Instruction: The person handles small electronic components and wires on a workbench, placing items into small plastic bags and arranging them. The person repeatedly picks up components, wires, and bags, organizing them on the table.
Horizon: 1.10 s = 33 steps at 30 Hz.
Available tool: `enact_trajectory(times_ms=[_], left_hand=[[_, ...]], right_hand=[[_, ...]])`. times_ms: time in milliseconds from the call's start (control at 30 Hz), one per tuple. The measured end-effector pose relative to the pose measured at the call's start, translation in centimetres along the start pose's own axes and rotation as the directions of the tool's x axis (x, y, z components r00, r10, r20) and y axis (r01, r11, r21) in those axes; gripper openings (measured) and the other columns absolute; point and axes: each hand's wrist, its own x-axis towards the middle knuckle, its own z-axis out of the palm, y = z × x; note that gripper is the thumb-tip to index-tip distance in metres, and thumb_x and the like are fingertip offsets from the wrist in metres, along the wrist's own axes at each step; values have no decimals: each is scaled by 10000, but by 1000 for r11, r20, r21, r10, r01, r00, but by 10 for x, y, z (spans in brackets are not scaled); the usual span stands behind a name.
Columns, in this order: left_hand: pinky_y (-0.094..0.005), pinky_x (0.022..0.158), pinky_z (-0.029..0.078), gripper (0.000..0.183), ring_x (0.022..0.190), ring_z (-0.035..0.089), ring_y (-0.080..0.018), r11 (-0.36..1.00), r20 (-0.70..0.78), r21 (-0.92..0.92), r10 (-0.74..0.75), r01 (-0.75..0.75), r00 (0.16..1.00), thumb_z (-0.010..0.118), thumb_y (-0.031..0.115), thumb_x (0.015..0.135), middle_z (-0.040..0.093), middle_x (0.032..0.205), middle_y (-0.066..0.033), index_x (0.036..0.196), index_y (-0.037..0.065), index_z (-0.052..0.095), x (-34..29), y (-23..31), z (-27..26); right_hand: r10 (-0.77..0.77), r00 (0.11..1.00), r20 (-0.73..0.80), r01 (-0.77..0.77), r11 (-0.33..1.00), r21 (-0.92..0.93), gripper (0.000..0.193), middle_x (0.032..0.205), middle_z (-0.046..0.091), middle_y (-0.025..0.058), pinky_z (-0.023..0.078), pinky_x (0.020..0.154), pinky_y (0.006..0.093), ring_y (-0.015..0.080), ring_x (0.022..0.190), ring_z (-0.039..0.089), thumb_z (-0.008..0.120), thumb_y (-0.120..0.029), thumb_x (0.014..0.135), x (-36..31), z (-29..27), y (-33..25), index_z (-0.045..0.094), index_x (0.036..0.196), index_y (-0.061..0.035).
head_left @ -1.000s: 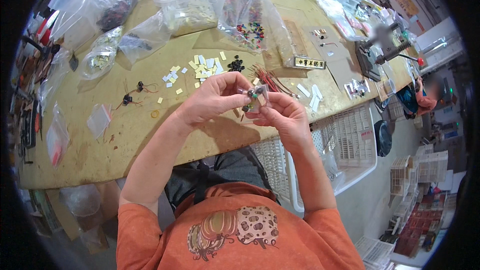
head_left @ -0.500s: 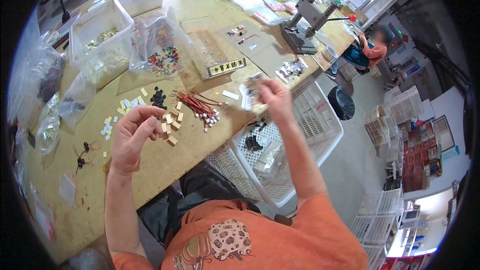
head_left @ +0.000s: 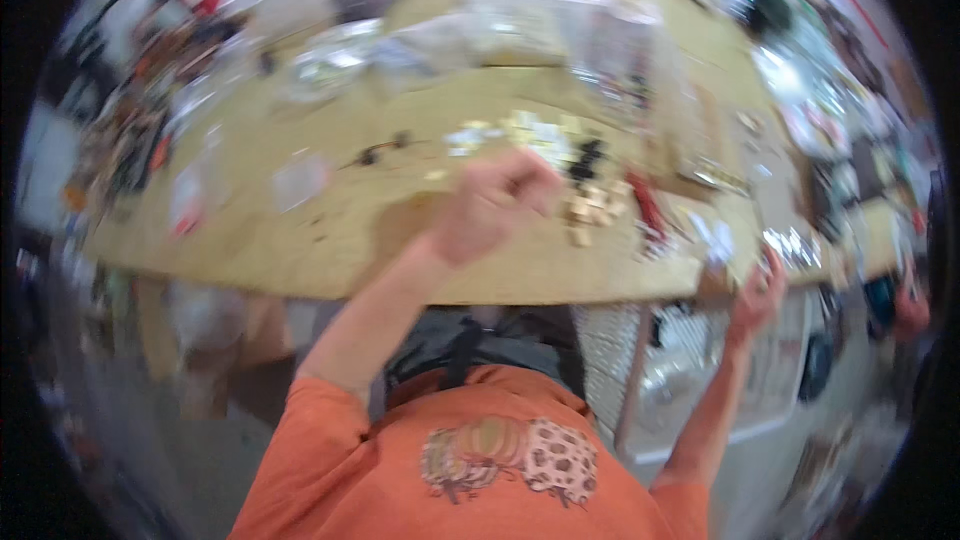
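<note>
My left hand (head_left: 500,202) is raised over the table (head_left: 340,265), smeared by motion. Its fingers are curled closed, and whatever they might hold is hidden. Beside it lie small tan blocks (head_left: 590,210), a cluster of black parts (head_left: 586,162) and white and pale yellow pieces (head_left: 540,135). Off to the right, my right hand (head_left: 762,292) hovers at the table's front edge, close to white strips (head_left: 712,237) and a clear bag of small parts (head_left: 793,246). Blur keeps me from telling what its fingers do. Between the hands is a bundle of red wires (head_left: 648,208) with white ends.
A clear plastic bin (head_left: 530,2) stands at the back, with bags of parts around it. Two small dark wired parts (head_left: 382,148) and a small clear bag (head_left: 300,181) lie to the left. A white crate (head_left: 790,360) sits below the table at the right.
My view has swung to the left, so the table now runs across the picture. My left hand has left the tan blocks and closed up; my right hand is lower, by the table edge.
</note>
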Motion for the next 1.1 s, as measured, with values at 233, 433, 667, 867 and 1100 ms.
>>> enact_trajectory(times_ms=[233, 433, 667, 867, 1100], left_hand=[[-271, 561, 471, 67, 620, 575, -86, 817, -254, 575, 118, 52, 960, 668, 77, 882, 626, 697, -40, 852, 20, 647, -88, 11, -34], [-329, 617, 477, 173, 662, 580, -180, 419, -630, 756, 253, 503, 735, 728, 194, 842, 617, 728, -58, 812, 50, 637, -100, 28, -161], [-417, 744, 484, 233, 820, 607, -272, 343, -622, 746, 56, 570, 781, 738, 265, 812, 629, 775, -77, 862, 74, 614, -121, 6, -212], [-406, 727, 490, 252, 844, 632, -263, 224, -657, 746, 93, 628, 748, 707, 286, 837, 632, 776, -86, 891, 62, 606, -111, 12, -216], [-377, 660, 500, 256, 732, 641, -248, 326, -636, 744, 82, 583, 767, 684, 298, 864, 654, 792, -102, 880, 52, 617, -108, 2, -235]], right_hand=[[-300, 952, 57, 296, 952, 77, 219, 1190, 640, 143, 469, 970, 387, 279, 1111, 606, 540, 27, 950, -5, 1, -77, 649, 1136, -15], [-411, 907, 90, 393, 904, 165, 208, 1136, 654, 145, 479, 959, 398, 292, 1069, 622, 555, 40, 927, -5, 14, -117, 650, 1106, -4], [-515, 847, 129, 482, 848, 219, 224, 1058, 680, 114, 447, 997, 454, 288, 1029, 639, 565, 58, 878, -16, 19, -154, 662, 1059, -33], [-522, 836, 170, 472, 842, 262, 228, 1006, 690, 91, 437, 1007, 456, 246, 962, 657, 588, 56, 852, -26, 21, -156, 666, 1043, -43], [-519, 834, 187, 451, 837, 311, 227, 978, 692, 91, 428, 1012, 457, 251, 937, 659, 594, 52, 840, -31, 23, -161, 668, 1030, -45]])
